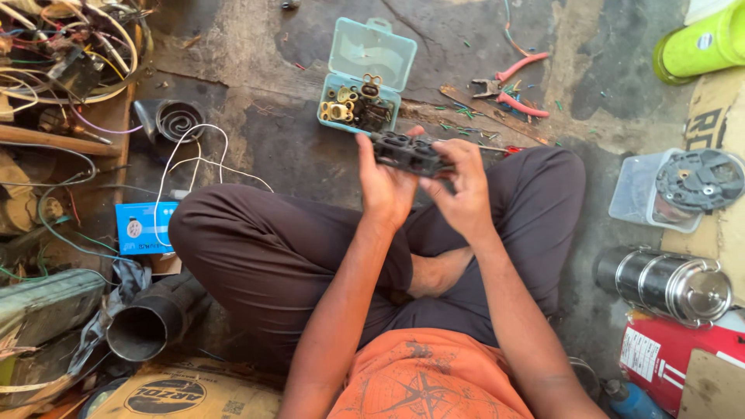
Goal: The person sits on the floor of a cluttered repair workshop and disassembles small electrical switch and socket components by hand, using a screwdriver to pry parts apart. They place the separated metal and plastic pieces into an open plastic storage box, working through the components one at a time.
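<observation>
I sit cross-legged on a concrete floor and hold a small black, rectangular part with several holes (pixel 410 152) above my knees. My left hand (pixel 383 185) grips its left end, thumb on top. My right hand (pixel 464 190) holds its right end, fingers curled over the top edge. Just beyond the part lies an open pale-teal plastic box (pixel 372 53) with brass fittings and small dark pieces in its tray.
Red-handled pliers (pixel 512 87) and wire scraps lie at the far right. A metal tiffin (pixel 667 283), a clear tub (pixel 638 190) with a round grey part, a blue box (pixel 138 227), a black pipe (pixel 147 326) and tangled wires (pixel 66 46) surround me.
</observation>
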`<state>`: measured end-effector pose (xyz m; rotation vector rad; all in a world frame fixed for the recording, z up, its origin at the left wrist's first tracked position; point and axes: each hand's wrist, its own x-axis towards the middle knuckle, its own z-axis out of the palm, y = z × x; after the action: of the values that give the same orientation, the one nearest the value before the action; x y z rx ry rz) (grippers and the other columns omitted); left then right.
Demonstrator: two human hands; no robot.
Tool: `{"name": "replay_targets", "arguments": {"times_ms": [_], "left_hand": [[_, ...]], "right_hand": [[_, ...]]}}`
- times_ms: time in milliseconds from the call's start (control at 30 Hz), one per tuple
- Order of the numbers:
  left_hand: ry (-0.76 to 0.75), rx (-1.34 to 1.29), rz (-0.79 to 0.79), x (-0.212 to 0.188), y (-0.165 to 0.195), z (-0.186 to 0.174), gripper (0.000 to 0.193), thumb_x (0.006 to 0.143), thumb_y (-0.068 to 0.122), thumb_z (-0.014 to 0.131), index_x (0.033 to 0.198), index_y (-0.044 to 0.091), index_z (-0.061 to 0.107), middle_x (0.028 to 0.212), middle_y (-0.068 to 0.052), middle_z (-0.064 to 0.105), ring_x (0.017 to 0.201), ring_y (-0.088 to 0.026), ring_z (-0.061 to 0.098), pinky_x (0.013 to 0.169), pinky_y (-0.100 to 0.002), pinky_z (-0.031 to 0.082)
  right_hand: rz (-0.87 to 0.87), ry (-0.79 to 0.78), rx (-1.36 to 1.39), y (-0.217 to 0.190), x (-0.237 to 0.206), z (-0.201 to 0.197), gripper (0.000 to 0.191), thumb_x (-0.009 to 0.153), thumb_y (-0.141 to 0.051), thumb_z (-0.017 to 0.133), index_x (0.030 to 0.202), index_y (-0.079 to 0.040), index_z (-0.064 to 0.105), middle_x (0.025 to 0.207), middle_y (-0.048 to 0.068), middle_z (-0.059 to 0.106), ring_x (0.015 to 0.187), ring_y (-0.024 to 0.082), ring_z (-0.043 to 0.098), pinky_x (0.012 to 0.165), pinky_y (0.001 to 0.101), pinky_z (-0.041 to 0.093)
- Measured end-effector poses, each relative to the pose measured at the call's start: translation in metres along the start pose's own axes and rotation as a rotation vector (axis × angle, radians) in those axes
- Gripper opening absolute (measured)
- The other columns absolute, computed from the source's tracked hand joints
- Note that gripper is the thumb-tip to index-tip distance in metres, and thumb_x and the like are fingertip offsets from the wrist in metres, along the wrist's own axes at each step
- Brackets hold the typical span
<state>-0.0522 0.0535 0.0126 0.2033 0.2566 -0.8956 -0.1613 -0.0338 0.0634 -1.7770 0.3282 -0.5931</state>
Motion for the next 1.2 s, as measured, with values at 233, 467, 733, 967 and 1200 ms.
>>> {"name": "replay_targets", "arguments": {"times_ms": [233,467,733,967,1200], "left_hand": [[-0.047,0.228,-0.017,-0.015,-0.016,0.002,0.065,0.11,0.054,0.039,0.138,-0.002,0.054,0.142,-0.016,0.06,0.131,-0.026,0.056,0.114,-0.043,0.044],[-0.05,0.218,-0.018,-0.015,-0.011,0.013,0.062,0.107,0.058,0.038,0.139,0.008,0.054,0.143,-0.019,0.059,0.128,-0.027,0.059,0.107,-0.045,0.049],[0.197,0.156,0.085,-0.008,0.026,0.006,0.06,0.1,0.069,0.042,0.111,0.013,0.058,0.102,-0.013,0.073,0.084,-0.038,0.072,0.074,-0.052,0.059],[0.385,0.117,0.425,-0.016,0.104,0.01,0.058,0.098,0.067,0.046,0.11,0.012,0.061,0.098,-0.012,0.074,0.08,-0.039,0.071,0.068,-0.048,0.057],[0.341,0.099,0.427,-0.004,0.097,0.002,0.061,0.097,0.068,0.046,0.108,0.01,0.061,0.09,-0.012,0.072,0.074,-0.033,0.068,0.064,-0.048,0.06]], "right_hand": [[0.144,0.085,0.186,0.03,-0.004,-0.029,0.05,0.094,0.007,0.076,0.141,0.0,0.06,0.129,0.001,0.051,0.114,0.01,0.058,0.096,0.0219,0.054],[0.02,0.136,-0.008,0.02,-0.003,-0.02,0.053,0.08,0.008,0.082,0.129,-0.003,0.064,0.125,0.004,0.052,0.11,0.012,0.06,0.087,0.0261,0.055],[0.047,0.037,-0.112,0.006,-0.002,0.001,0.049,0.077,0.007,0.061,0.124,-0.005,0.062,0.103,0.004,0.061,0.089,0.014,0.062,0.08,0.028,0.052],[0.101,-0.059,-0.494,0.032,0.043,0.012,0.016,0.091,-0.004,0.074,0.107,-0.006,0.071,0.089,0.008,0.064,0.08,0.023,0.063,0.071,0.0346,0.051],[-0.192,-0.259,-0.735,0.044,0.115,0.066,0.012,0.086,-0.013,0.076,0.096,-0.008,0.075,0.094,0.01,0.067,0.097,0.032,0.062,0.08,0.0467,0.052]]}}
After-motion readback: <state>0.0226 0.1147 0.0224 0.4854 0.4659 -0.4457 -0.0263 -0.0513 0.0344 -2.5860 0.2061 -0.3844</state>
